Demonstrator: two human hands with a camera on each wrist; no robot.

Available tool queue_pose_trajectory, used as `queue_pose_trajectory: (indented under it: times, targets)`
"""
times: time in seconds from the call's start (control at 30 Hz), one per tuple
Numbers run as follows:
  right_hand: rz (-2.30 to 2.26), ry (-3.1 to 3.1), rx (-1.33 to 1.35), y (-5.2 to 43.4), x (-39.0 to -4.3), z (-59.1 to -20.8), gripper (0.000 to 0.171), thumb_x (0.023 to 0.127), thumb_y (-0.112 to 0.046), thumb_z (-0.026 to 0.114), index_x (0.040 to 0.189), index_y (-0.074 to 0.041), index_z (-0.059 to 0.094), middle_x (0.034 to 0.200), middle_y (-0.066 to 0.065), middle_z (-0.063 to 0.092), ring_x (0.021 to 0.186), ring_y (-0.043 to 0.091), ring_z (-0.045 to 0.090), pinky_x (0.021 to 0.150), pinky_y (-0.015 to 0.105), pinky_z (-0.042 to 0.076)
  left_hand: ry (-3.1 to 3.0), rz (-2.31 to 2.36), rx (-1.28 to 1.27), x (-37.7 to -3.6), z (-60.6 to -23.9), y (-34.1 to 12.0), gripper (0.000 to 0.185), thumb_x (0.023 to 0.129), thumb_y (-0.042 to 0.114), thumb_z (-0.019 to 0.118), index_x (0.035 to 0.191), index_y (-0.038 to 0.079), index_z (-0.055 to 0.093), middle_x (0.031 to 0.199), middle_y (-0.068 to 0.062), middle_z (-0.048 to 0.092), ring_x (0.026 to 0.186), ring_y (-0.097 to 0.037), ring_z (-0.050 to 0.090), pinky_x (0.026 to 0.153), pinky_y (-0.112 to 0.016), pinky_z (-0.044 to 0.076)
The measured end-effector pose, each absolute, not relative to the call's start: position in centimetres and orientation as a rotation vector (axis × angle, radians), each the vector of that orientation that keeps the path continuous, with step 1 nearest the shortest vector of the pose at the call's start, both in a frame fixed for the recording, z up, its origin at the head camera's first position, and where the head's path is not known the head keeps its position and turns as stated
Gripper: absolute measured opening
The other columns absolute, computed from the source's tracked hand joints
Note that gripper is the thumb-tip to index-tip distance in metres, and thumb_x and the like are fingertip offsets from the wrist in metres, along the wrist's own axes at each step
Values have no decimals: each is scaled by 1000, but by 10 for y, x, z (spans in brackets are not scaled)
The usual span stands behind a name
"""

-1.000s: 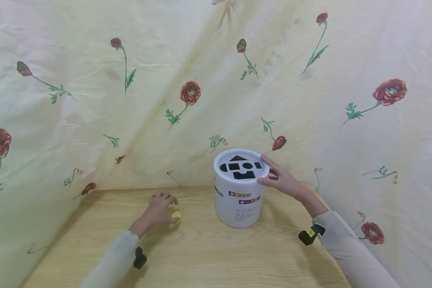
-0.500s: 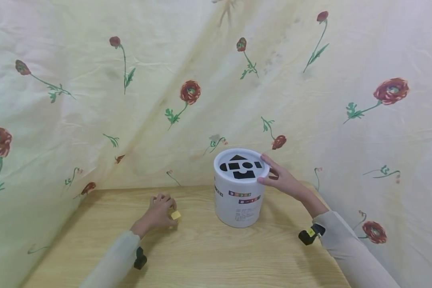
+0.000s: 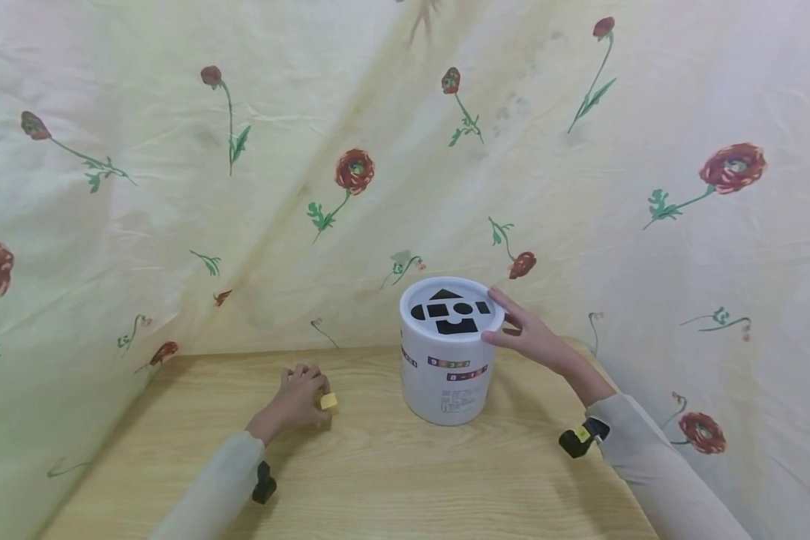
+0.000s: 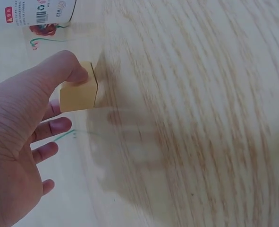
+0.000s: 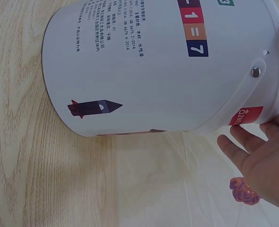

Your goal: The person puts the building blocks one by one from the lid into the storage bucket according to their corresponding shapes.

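Left hand point(image 3: 295, 399) pinches the yellow block point(image 3: 328, 402) between thumb and fingertips, low over the surface point(image 3: 391, 480). The tub point(image 3: 448, 367) stands at the block's 3 o'clock, well apart, slotted lid point(image 3: 451, 310) facing up. Right hand point(image 3: 529, 334) rests straight fingers on the lid rim at its 3 o'clock side, bracing, gripping nothing. The left hand is much the nearer to the block.

A light wooden table point(image 3: 391, 480) fills the lower centre of the frame. A white tub point(image 3: 448, 375) stands upright right of centre; a small yellow block point(image 3: 328, 402) lies to its left.
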State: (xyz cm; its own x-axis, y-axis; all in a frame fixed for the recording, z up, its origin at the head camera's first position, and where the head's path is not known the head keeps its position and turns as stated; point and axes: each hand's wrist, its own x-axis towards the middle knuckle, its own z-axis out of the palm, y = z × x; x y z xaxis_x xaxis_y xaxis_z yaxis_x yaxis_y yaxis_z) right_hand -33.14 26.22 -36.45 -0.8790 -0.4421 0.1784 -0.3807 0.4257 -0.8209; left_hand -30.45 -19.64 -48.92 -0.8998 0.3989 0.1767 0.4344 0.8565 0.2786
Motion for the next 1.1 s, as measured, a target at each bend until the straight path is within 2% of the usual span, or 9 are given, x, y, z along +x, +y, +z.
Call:
queue_pose_trajectory:
  times: [0.23, 0.47, 0.83, 1.1]
  targets:
    - [-1457, 2607, -754, 262, -332, -365, 88, 99, -29, 67, 165, -18, 11, 173, 9, 1, 154, 49, 16, 116, 63, 31, -2942, -503, -660, -306, -492, -197, 33, 72, 25, 86, 96, 11, 68, 112, -5, 62, 120, -34, 46, 105, -73, 28]
    - [-1456, 2609, -762, 262, -333, -365, 88, 98, -29, 67, 165, -17, 11, 173, 9, 1, 154, 50, 16, 116, 62, 31, -2960, -543, -654, -308, -491, -196, 34, 71, 24, 87, 97, 11, 69, 113, -4, 63, 122, -34, 46, 107, -72, 26]
    - [-1449, 2616, -758, 263, -331, -365, 88, 99, -29, 67, 165, -19, 11, 173, 9, 1, 154, 49, 15, 117, 62, 30, -3039, -596, -649, -307, -452, -187, 37, 74, 27, 89, 103, 11, 72, 116, -6, 65, 126, -38, 46, 112, -75, 19]
    - [-1451, 2611, -752, 262, -329, -364, 87, 99, -28, 67, 165, -21, 11, 173, 8, 2, 155, 49, 15, 117, 63, 31, -2994, -492, -728, -310, -416, -176, 33, 75, 23, 85, 102, 12, 71, 112, -4, 65, 115, -33, 47, 104, -68, 30]
